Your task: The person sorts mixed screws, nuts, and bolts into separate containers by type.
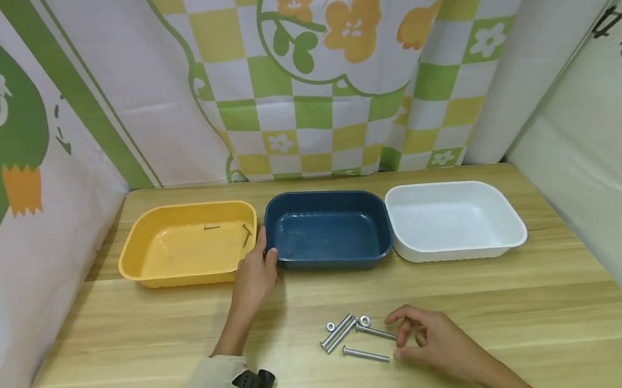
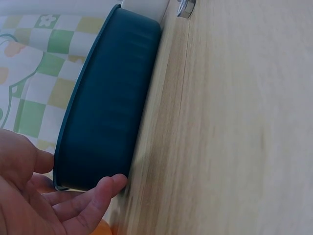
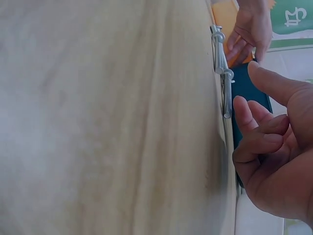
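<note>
My left hand (image 1: 255, 274) reaches between the yellow tray and the dark blue tray (image 1: 331, 259). Its thumb and fairly straight fingers touch the blue tray's left end, as the left wrist view shows. Over the table's right front, my right hand (image 1: 440, 341) hovers with loosely bent fingers, thumb and index apart, holding nothing. Just left of its fingertips lie several silver bolts (image 1: 366, 355), two of them side by side. A small hex nut (image 1: 331, 327) and a larger nut (image 1: 365, 320) lie beside them. The right wrist view shows bolts (image 3: 227, 95) close to the fingertips.
Two small screws (image 1: 212, 227) lie in the yellow tray (image 1: 184, 280) on the left. A white tray (image 1: 457, 253) stands against the blue one's right side. Behind the wooden table (image 1: 309, 294) hangs a patterned cloth (image 1: 314, 112), with pale sheets at both sides.
</note>
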A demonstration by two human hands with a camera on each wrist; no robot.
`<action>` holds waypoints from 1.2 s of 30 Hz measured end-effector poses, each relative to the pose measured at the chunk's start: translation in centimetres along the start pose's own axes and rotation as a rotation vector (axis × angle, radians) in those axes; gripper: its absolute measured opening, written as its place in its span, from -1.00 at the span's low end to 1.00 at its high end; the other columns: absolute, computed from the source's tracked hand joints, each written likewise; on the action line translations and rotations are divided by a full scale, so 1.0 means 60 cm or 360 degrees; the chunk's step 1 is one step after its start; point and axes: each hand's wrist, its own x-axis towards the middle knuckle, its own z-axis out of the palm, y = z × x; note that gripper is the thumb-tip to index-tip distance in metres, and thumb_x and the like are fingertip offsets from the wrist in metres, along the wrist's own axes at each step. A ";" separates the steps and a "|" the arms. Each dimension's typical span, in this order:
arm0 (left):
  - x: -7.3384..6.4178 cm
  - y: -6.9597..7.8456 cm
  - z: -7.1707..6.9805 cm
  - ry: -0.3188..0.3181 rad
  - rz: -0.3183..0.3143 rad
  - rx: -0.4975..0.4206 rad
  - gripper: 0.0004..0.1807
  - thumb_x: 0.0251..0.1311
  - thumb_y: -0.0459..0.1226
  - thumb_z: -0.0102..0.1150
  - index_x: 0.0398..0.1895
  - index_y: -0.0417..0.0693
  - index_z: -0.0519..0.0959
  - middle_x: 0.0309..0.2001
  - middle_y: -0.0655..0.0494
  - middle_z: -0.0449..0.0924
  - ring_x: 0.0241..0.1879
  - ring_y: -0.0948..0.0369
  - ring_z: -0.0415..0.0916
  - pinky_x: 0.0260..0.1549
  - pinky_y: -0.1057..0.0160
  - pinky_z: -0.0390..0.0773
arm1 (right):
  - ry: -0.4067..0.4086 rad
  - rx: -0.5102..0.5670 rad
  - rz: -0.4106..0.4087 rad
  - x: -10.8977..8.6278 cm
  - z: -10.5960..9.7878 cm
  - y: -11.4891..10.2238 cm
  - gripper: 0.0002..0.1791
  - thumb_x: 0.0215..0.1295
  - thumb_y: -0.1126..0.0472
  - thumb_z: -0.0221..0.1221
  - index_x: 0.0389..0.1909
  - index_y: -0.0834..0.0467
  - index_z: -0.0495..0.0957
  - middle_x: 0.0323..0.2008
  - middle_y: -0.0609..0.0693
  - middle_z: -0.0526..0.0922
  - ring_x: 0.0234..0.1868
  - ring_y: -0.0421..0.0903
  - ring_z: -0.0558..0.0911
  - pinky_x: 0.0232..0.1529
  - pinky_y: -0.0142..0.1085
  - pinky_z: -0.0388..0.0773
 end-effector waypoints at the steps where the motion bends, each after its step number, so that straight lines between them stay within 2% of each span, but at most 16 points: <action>1: 0.001 0.000 0.000 0.0005 0.0004 0.0002 -0.37 0.54 -0.19 -0.11 0.60 -0.06 0.06 -0.65 0.08 0.48 -0.67 0.17 0.42 -0.59 0.16 0.35 | 0.0002 0.0003 -0.0003 0.001 0.001 0.000 -0.55 0.07 0.24 0.48 -0.01 0.22 0.58 -0.41 -0.08 0.63 -0.64 -0.41 0.28 -0.71 -0.43 0.27; 5: 0.002 -0.001 -0.002 0.0014 0.0024 -0.0007 -0.37 0.54 -0.19 -0.11 0.59 -0.07 0.06 -0.64 0.08 0.49 -0.68 0.16 0.41 -0.60 0.16 0.35 | -0.0001 -0.0044 0.0015 0.005 0.009 -0.004 -0.56 0.06 0.20 0.49 -0.04 0.17 0.60 -0.42 -0.11 0.62 -0.65 -0.40 0.29 -0.71 -0.43 0.27; 13: 0.002 -0.004 -0.001 0.0010 0.0007 -0.0010 -0.37 0.54 -0.18 -0.11 0.60 -0.08 0.06 -0.63 0.09 0.51 -0.66 0.16 0.43 -0.61 0.16 0.35 | 0.0024 -0.0316 0.0072 0.012 0.019 -0.019 -0.55 -0.01 0.09 0.53 -0.07 0.03 0.63 -0.45 -0.27 0.58 -0.64 -0.35 0.34 -0.63 -0.41 0.34; 21: 0.002 -0.003 -0.001 0.0003 0.0008 -0.0008 -0.36 0.54 -0.18 -0.10 0.60 -0.05 0.05 -0.63 0.10 0.50 -0.67 0.17 0.43 -0.61 0.16 0.35 | -0.0044 -0.0486 0.0163 0.023 0.029 -0.031 -0.54 -0.03 0.06 0.54 -0.07 -0.02 0.65 -0.45 -0.32 0.57 -0.51 -0.31 0.40 -0.46 -0.38 0.41; 27: 0.002 0.000 -0.003 0.0004 0.0006 -0.0018 -0.36 0.54 -0.19 -0.10 0.60 -0.04 0.04 -0.64 0.09 0.50 -0.68 0.17 0.42 -0.62 0.16 0.36 | -0.0057 -0.0549 0.0079 0.032 0.038 -0.036 -0.57 -0.06 0.10 0.55 -0.10 -0.02 0.69 -0.47 -0.38 0.53 -0.41 -0.31 0.49 -0.30 -0.36 0.47; 36: 0.001 0.000 -0.004 -0.0010 -0.0004 -0.0025 -0.36 0.54 -0.18 -0.10 0.60 -0.03 0.05 -0.64 0.09 0.49 -0.68 0.17 0.41 -0.60 0.16 0.36 | -0.0111 -0.0603 0.0016 0.041 0.051 -0.037 -0.69 -0.04 0.23 0.54 -0.24 -0.02 0.71 -0.50 -0.40 0.48 -0.41 -0.36 0.48 -0.29 -0.35 0.48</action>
